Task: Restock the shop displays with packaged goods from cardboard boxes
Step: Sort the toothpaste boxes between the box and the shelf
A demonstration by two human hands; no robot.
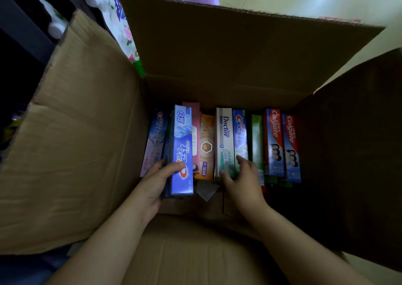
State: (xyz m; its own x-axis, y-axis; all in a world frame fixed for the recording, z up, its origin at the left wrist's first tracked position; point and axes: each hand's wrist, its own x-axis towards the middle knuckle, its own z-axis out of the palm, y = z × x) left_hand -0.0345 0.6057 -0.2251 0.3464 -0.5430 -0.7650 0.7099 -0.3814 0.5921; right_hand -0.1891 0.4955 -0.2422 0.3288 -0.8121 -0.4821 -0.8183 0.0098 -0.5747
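Both hands are down in the open brown cardboard box point(87, 132): left hand point(155, 181) grips a blue toothpaste carton point(182, 150) mid-frame, right hand point(241, 179) pinches a white one point(224, 141). Unloading step; next, lift them out, I reckon.

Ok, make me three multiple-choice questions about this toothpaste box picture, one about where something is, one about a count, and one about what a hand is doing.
1. Where in the cardboard box do the red Colgate cartons stand?
A. At the right end of the row
B. At the left end
C. In the middle

2. How many red Colgate cartons show?
A. One
B. Two
C. Four

3. What is the left hand doing?
A. Resting flat on a flap
B. Hanging empty
C. Gripping the blue Crest carton

Answers: 1 A, they are the last cartons beside the dark right wall. 2 B, two Colgate fronts stand side by side. 3 C, its thumb lies across the carton's front and its fingers curl behind.
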